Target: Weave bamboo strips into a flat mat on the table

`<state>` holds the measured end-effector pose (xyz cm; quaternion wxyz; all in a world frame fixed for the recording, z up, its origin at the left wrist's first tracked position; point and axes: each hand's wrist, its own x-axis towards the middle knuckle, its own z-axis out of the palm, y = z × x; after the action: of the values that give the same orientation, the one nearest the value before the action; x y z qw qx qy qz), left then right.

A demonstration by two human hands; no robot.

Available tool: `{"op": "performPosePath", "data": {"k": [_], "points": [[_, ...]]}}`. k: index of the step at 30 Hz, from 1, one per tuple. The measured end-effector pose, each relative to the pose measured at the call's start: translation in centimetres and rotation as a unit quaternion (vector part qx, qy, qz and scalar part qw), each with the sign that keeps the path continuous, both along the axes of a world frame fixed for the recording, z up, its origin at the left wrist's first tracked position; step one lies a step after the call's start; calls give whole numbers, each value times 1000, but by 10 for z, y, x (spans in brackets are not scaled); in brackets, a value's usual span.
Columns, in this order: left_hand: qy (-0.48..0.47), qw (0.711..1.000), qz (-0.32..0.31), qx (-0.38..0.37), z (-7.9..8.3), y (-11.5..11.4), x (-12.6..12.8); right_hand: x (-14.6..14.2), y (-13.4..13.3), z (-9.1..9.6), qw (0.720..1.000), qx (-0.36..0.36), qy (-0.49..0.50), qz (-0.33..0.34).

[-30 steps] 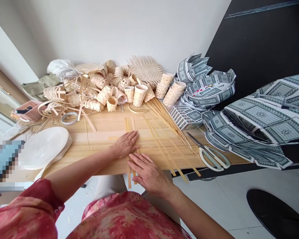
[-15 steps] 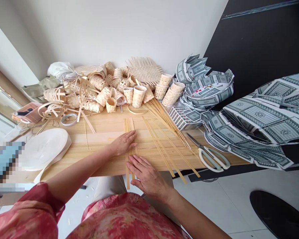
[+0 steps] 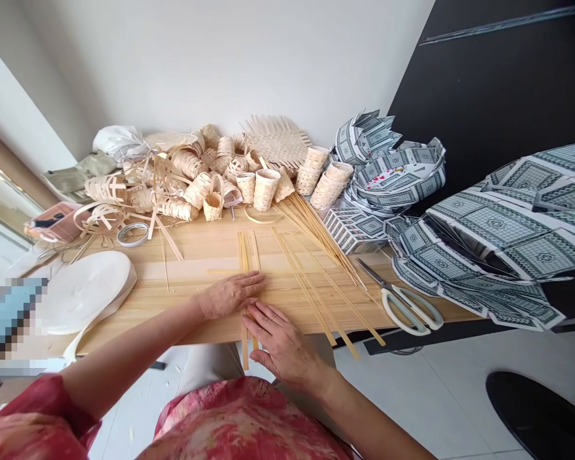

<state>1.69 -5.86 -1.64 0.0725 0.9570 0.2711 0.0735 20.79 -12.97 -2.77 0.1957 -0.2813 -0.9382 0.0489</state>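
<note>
My left hand (image 3: 227,295) lies flat, fingers spread, pressing on a small bundle of thin bamboo strips (image 3: 246,250) that runs away from me across the wooden table (image 3: 196,255). My right hand (image 3: 280,345) rests palm down at the table's near edge, its fingertips on the near ends of the same strips, which stick out past the edge. A thin crosswise strip (image 3: 220,271) lies under the bundle just beyond my left hand.
More long bamboo strips (image 3: 316,275) fan out to the right. Scissors (image 3: 402,300) lie near the right edge. Woven little baskets and cups (image 3: 263,185) pile at the back, with a tape roll (image 3: 133,234), a white plate (image 3: 84,291) at left and folded playing-card shapes (image 3: 498,236) at right.
Both hands have slid a little toward me along the strips. The view has tilted slightly, so the table sits lower in the frame.
</note>
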Motion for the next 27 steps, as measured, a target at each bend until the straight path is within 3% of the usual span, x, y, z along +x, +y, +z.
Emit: {"op": "performPosePath", "data": {"k": [4,13,27], "points": [[8,1000,-15,5,-6,0,0,0,0,1,1000,-5,-3,1],[17,1000,-2,13,3,1,3,0,0,2,1000,-21,-2,0],[6,997,-12,75,-10,6,3,-2,0,11,999,-42,1,-11]]}}
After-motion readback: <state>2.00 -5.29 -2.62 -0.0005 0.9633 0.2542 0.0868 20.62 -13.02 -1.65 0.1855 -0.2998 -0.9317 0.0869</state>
